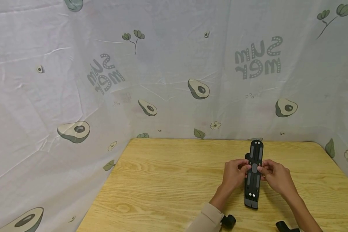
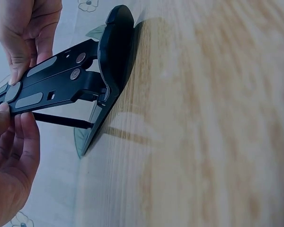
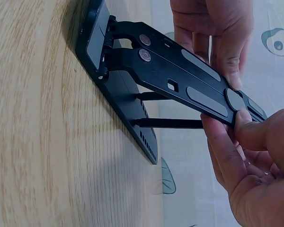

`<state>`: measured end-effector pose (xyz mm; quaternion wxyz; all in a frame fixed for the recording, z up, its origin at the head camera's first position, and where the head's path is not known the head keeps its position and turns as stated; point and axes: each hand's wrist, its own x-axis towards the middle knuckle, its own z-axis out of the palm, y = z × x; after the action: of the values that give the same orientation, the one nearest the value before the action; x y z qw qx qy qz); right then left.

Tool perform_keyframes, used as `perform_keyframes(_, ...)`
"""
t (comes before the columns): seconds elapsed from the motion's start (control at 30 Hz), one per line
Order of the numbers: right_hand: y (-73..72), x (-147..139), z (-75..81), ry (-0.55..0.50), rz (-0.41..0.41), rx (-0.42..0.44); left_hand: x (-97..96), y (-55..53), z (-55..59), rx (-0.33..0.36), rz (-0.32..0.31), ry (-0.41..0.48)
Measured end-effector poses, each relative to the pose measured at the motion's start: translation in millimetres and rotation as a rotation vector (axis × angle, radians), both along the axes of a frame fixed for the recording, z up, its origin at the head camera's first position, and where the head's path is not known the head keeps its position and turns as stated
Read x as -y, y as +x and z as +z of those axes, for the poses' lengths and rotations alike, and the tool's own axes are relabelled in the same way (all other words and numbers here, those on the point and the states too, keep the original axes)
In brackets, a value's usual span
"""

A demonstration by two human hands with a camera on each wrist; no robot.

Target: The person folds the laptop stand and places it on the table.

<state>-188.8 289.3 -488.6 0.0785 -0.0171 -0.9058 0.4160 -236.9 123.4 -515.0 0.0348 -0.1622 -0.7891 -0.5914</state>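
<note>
A black folding laptop stand [image 1: 253,187] with grey pads stands propped at a slant on the wooden table, its two halves folded close together. My left hand [image 1: 234,174] pinches its left edge near the round grey pad, thumb on top and fingers beneath. On the opposite edge, my right hand [image 1: 278,178] holds it the same way. In the right wrist view, the flat base of the stand [image 3: 125,97] rests on the table, and thin support rods [image 3: 170,123] run from it up to the raised top plate.
The wooden table [image 1: 162,180] reaches back to a pale cloth [image 1: 168,64] printed with avocados, leaves and lettering, which also hangs at the left and right. Black wrist-worn pieces [image 1: 228,221] show at the lower edge by the forearms.
</note>
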Motion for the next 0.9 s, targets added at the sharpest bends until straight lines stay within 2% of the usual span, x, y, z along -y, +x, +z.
perform_keyframes(0.5,-0.5,-0.7,-0.9,-0.012,0.004,0.012,0.0,-0.6,-1.1,-0.001,-0.007,0.002)
perform_keyframes(0.7,-0.9,-0.7,0.1,-0.019,0.011,0.006,1.3,-0.9,-2.6,-0.031,-0.017,0.007)
perform_keyframes(0.9,-1.3,-1.6,0.0,-0.032,0.019,0.018,1.3,-0.9,-2.7,-0.001,-0.018,0.021)
